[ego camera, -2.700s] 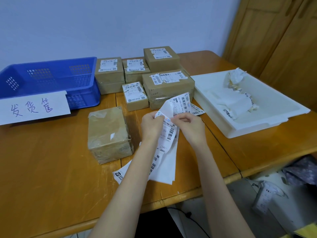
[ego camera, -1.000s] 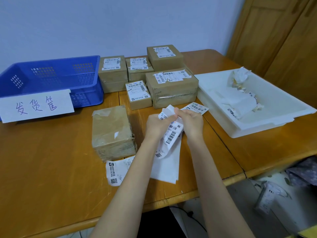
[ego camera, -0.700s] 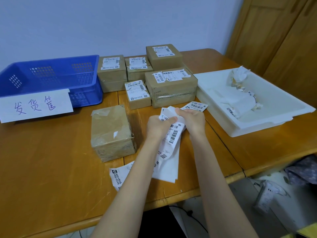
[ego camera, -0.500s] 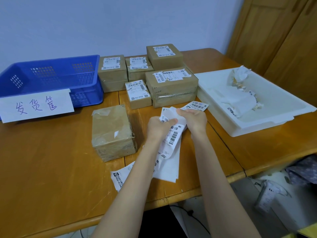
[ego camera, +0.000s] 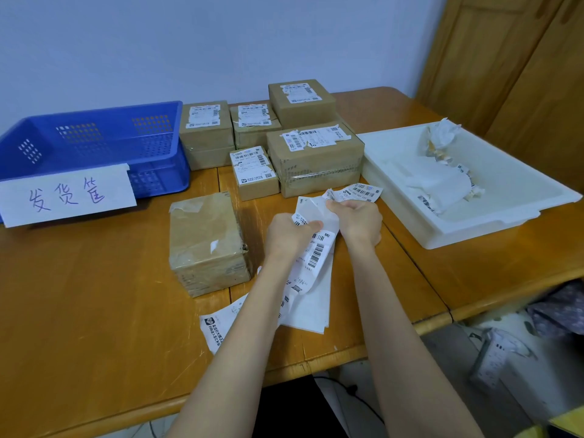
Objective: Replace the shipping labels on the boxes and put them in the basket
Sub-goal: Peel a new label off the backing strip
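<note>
My left hand (ego camera: 289,235) and my right hand (ego camera: 360,221) both pinch the top of a white shipping label sheet (ego camera: 317,254) with barcodes, held just above the table. To their left stands a brown box (ego camera: 205,241) whose top carries no label, only a small white scrap. Several labelled brown boxes (ego camera: 313,153) are grouped at the back of the table. The blue basket (ego camera: 94,143) sits at the back left and holds no boxes.
A white tray (ego camera: 505,197) on the right holds crumpled torn labels and backing paper. A handwritten paper sign (ego camera: 66,194) leans on the basket's front. Loose label sheets (ego camera: 221,327) lie near the table's front edge. Wooden doors stand at the right.
Both hands have stayed together over the table, working the top of the label sheet; its upper end has folded down and the white backing shows between my fingers.
</note>
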A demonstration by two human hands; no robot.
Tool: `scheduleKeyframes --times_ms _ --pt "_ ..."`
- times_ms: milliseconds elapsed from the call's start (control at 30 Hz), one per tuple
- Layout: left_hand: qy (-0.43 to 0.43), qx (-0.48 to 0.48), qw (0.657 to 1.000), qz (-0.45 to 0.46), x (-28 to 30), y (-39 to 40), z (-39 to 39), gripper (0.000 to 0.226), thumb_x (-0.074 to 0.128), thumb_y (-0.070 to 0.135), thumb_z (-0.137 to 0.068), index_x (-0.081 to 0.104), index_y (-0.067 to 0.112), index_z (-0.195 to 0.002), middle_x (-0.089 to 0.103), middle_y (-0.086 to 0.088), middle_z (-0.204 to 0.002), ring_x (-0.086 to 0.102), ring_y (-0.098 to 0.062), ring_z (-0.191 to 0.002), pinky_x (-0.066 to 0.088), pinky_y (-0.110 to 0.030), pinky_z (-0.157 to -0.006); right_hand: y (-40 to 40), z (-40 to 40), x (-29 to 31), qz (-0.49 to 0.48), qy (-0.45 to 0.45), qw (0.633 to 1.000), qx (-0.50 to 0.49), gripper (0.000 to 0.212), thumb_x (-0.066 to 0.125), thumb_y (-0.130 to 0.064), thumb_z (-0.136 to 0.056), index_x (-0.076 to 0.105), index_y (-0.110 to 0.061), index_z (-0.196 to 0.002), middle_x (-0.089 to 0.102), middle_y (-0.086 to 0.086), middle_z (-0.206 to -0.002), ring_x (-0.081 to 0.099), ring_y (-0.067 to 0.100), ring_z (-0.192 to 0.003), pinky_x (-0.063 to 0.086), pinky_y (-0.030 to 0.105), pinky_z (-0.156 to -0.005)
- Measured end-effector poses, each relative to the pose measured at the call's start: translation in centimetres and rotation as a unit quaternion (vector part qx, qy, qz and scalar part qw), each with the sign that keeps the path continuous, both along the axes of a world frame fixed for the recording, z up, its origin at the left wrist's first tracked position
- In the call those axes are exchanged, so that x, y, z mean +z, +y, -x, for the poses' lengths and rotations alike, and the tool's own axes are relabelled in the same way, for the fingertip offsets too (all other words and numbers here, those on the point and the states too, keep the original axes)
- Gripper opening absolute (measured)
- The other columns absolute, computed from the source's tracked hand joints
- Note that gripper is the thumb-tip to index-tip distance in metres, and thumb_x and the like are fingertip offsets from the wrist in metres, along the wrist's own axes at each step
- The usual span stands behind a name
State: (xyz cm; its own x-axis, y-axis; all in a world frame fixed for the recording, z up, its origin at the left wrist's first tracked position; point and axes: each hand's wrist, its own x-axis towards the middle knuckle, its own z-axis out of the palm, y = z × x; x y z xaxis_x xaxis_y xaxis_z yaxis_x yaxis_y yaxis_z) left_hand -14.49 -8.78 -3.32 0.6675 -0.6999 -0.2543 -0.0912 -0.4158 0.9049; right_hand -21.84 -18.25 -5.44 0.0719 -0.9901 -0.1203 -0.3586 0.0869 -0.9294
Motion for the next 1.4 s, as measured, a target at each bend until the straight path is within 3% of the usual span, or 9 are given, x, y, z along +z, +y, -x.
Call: scheduleKeyframes --times_ms 200,367,600,833,967,1033,1200,1300,1400 --pt "-0.012 0.002 1.0 -0.003 -0.3 0.5 0.0 0.022 0.074 0.026 -0.088 0.066 0.011 -0.075 0.075 -0.012 -0.084 0.069 -0.029 -0.074 0.045 -0.034 -0.066 -0.3 0.0 0.1 -0.003 0.028 1.0 0.011 0.027 0.073 -0.042 -0.083 0.066 -0.022 -0.065 0.062 -0.007 -0.069 0.053 0.01 -0.061 0.028 0.022 -0.052" --pt "-0.014 -0.001 1.0 -0.009 -0.4 1.0 -0.3 0.026 0.074 0.024 -0.088 0.062 0.017 -0.066 0.066 0.001 -0.067 0.062 -0.017 -0.062 0.046 -0.031 -0.066 -0.5 -0.3 0.1 -0.003 0.04 0.999 0.006 0.035 0.072 -0.041 -0.084 0.059 -0.025 -0.056 0.058 -0.013 -0.062 0.055 0.013 -0.066 0.038 0.026 -0.066" --pt "0.012 0.0 1.0 -0.018 -0.2 2.1 -0.7 0.022 0.075 0.025 -0.088 0.065 0.013 -0.072 0.07 -0.002 -0.071 0.068 -0.022 -0.067 0.051 -0.033 -0.069 -0.5 -0.6 0.4 0.004 0.046 0.999 -0.005 0.024 0.069 -0.04 -0.087 0.069 -0.02 -0.072 0.061 -0.005 -0.071 0.053 0.016 -0.068 0.026 0.025 -0.053" --pt "0.024 -0.01 1.0 -0.013 -0.1 3.0 -0.4 0.019 0.073 0.023 -0.089 0.065 0.012 -0.075 0.07 -0.003 -0.072 0.067 -0.018 -0.063 0.054 -0.033 -0.071 -0.5 -0.6 0.2 0.004 0.026 0.999 -0.028 0.023 0.07 -0.037 -0.087 0.073 -0.017 -0.077 0.062 -0.003 -0.073 0.053 0.017 -0.068 0.032 0.026 -0.059" --pt "0.041 -0.008 0.999 -0.01 0.1 3.5 -0.5 0.017 0.072 0.022 -0.091 0.064 0.013 -0.078 0.069 0.0 -0.069 0.065 -0.011 -0.055 0.051 -0.022 -0.054 -0.5 -0.6 0.1 0.003 0.012 0.999 -0.032 0.025 0.069 -0.038 -0.087 0.07 -0.018 -0.071 0.065 -0.004 -0.073 0.058 0.018 -0.072 0.03 0.024 -0.054" --pt "0.045 -0.009 0.999 -0.01 0.3 3.6 -0.5 0.019 0.072 0.022 -0.091 0.062 0.015 -0.076 0.068 0.001 -0.068 0.064 -0.01 -0.053 0.049 -0.019 -0.05 -0.7 -0.6 0.1 -0.002 0.002 0.999 -0.038 0.026 0.069 -0.038 -0.087 0.069 -0.018 -0.07 0.066 -0.003 -0.074 0.058 0.018 -0.073 0.036 0.025 -0.06" --pt "0.048 -0.007 0.999 -0.005 0.5 3.8 -0.1 0.02 0.072 0.021 -0.091 0.062 0.015 -0.075 0.069 0.0 -0.069 0.066 -0.013 -0.057 0.051 -0.024 -0.057 -1.2 -0.6 -0.3 0.005 0.005 0.999 -0.042 0.027 0.07 -0.037 -0.087 0.068 -0.019 -0.067 0.067 -0.002 -0.075 0.063 0.021 -0.077 0.048 0.032 -0.071" --pt "0.052 -0.001 0.999 0.0 0.3 4.2 0.1 0.018 0.071 0.021 -0.091 0.063 0.013 -0.076 0.071 -0.003 -0.072 0.068 -0.017 -0.06 0.055 -0.032 -0.065 -1.1 -0.8 -0.1 0.016 0.035 0.999 -0.027 0.025 0.068 -0.037 -0.088 0.074 -0.014 -0.08 0.064 -0.001 -0.073 0.06 0.022 -0.075 0.045 0.031 -0.067" --pt "0.055 0.007 0.998 0.005 0.2 4.4 0.0 0.017 0.071 0.02 -0.091 0.064 0.012 -0.079 0.072 -0.006 -0.077 0.069 -0.021 -0.066 0.056 -0.037 -0.074 -1.1 -1.3 0.3 0.016 0.055 0.998 -0.015 0.023 0.068 -0.039 -0.088 0.07 -0.02 -0.076 0.068 -0.001 -0.082 0.062 0.023 -0.085 0.038 0.028 -0.067"
